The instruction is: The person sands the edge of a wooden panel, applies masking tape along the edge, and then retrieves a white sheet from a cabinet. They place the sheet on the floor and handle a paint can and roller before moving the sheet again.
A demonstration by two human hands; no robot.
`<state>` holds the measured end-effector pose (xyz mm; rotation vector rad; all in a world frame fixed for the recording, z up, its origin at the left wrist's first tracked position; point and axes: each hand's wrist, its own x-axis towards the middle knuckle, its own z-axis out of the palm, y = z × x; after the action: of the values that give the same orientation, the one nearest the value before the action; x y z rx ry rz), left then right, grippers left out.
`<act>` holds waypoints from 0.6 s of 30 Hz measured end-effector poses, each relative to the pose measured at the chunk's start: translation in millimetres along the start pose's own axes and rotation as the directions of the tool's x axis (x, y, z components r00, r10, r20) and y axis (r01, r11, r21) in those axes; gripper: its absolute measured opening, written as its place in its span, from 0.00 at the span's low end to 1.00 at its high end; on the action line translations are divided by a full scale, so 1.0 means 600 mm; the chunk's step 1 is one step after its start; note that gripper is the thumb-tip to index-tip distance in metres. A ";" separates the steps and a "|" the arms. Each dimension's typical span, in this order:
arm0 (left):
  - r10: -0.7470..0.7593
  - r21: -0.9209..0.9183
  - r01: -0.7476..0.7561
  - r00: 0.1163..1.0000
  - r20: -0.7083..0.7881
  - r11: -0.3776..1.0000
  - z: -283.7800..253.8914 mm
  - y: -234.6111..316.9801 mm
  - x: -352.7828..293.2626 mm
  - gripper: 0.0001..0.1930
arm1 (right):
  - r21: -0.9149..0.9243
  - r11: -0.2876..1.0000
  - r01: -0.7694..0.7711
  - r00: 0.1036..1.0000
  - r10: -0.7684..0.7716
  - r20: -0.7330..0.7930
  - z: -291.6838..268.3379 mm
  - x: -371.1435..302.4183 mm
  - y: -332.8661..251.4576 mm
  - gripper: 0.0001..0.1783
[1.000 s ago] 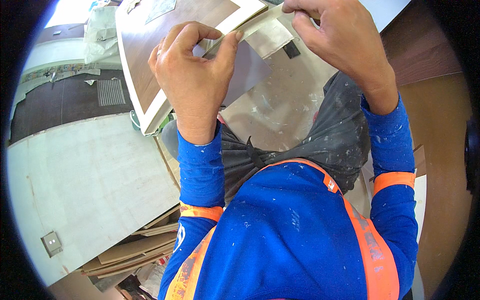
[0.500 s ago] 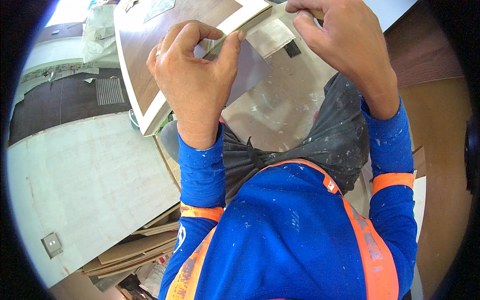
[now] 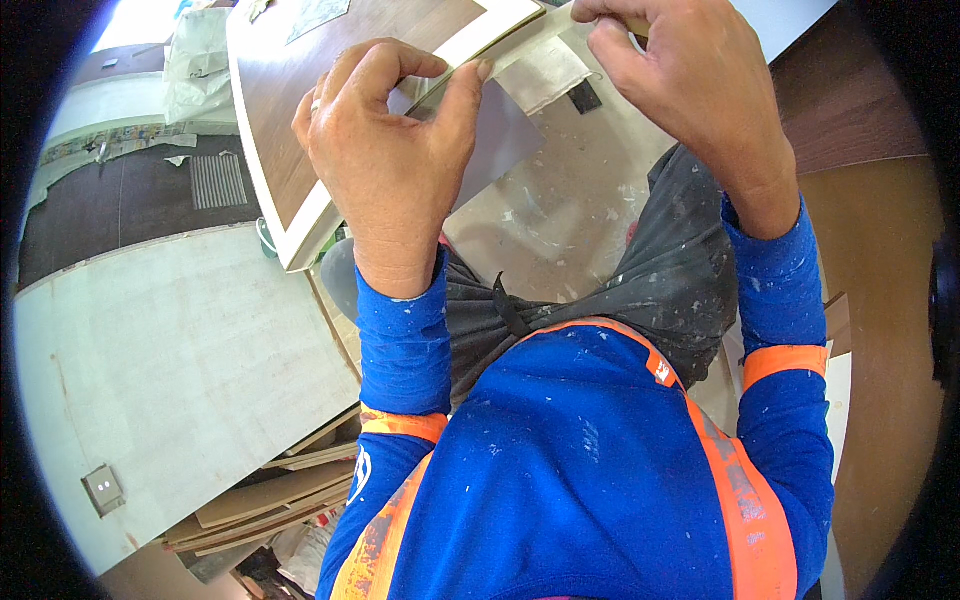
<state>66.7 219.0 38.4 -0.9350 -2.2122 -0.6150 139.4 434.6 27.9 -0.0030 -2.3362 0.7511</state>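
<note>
A flat panel (image 3: 290, 110) with a brown wood-look face and a white border stands before me, its long edge running up to the right. At that edge my left hand (image 3: 390, 160) is closed in a pinch, thumb below and forefinger above. From its fingertips a narrow pale strip (image 3: 525, 42) stretches along the edge toward my right hand (image 3: 690, 85). That hand is closed with thumb and bent fingers round the strip's far end; part of its grip is cut off by the picture's upper rim.
Left of me lies a large pale board (image 3: 190, 330) with a small switch plate (image 3: 103, 490). Several stacked boards (image 3: 270, 500) lie under it. A dark rectangular piece (image 3: 584, 97) rests on the paint-spotted floor (image 3: 540, 220). Brown panels (image 3: 890, 300) stand at the right.
The pale strip between my hands has shifted very slightly. Both hands keep nearly the same place and grip.
</note>
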 end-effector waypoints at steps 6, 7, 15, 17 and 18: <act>0.000 0.002 0.000 1.000 0.001 1.000 -0.001 0.001 0.000 0.14 | -0.015 1.000 0.014 1.000 -0.014 0.005 -0.005 0.005 -0.015 0.13; -0.003 0.006 0.003 1.000 0.000 1.000 -0.001 0.001 0.000 0.14 | -0.029 1.000 0.009 1.000 -0.009 0.004 -0.006 0.007 -0.018 0.13; 0.000 0.002 0.000 1.000 0.003 1.000 -0.003 0.002 0.000 0.14 | -0.001 1.000 -0.014 1.000 0.014 0.016 -0.003 0.007 -0.013 0.13; -0.001 0.001 0.001 1.000 0.005 1.000 -0.004 0.002 0.000 0.14 | 0.004 1.000 0.000 1.000 0.000 0.013 -0.001 0.007 -0.008 0.13; -0.001 0.003 0.001 1.000 0.006 1.000 -0.005 0.002 0.000 0.14 | 0.006 1.000 0.014 1.000 -0.014 0.009 0.000 0.007 -0.006 0.13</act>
<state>68.6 217.7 40.4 -0.9358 -2.2182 -0.6097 136.9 432.6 32.4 0.0196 -2.3399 0.7521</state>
